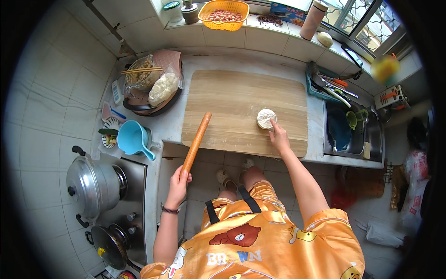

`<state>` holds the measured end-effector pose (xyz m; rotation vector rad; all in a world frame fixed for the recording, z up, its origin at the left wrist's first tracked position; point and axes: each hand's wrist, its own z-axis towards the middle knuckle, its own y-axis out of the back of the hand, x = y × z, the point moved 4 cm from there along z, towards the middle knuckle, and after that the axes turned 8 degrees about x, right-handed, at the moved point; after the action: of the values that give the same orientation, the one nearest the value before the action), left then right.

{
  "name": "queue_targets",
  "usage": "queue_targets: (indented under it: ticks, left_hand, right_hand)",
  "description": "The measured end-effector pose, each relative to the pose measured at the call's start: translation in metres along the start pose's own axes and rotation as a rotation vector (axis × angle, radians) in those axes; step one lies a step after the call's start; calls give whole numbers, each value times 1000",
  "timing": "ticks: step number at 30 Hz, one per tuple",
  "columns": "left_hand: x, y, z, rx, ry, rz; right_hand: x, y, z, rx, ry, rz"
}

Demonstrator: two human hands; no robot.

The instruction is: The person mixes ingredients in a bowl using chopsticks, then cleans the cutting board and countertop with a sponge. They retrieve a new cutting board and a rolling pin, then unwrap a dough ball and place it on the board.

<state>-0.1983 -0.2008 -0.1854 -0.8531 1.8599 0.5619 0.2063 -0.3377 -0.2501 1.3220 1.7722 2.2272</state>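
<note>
My left hand (179, 185) grips the lower end of a wooden rolling pin (198, 143). The pin slants up and its far tip is over the left front part of a wooden cutting board (240, 90). On the right half of the board stands a small round container (260, 125) filled with white flour (266, 115). My right hand (279, 137) is at the near right side of this container, its index finger extended to the flour at the rim. Traces of flour dust the board.
Left of the board, a dark pan (153, 113) bears bagged dough (163, 88) and a glass bowl (134, 82) with chopsticks. A blue ladle (130, 137), lidded pot (92, 188) and wok (108, 247) are nearer. The sink (359, 136) and utensil basket (310, 87) stand right.
</note>
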Motion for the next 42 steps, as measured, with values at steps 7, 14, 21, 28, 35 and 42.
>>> queue_targets:
  ticks: [7,14,21,28,35,42]
  left_hand:
    - [-12,-6,160,-241,-167,634]
    - [-12,1,238,-361,-367,811]
    - [-10,12,258,-491,-322,923]
    - [-20,13,251,-682,-311,936]
    - [-129,20,223,-890,-472,1130]
    - [-160,68,268,-628,-332,1295]
  right_hand:
    - [-19,26,-54,-79,-92,6]
    - [-50,46,-54,-103,-193,-31]
    - [-67,47,-12,-120,-146,-9]
    - [-37,54,25,-78,-79,42]
    - [-20,59,37,44,-137,101]
    - [11,54,53,-9,-51,136]
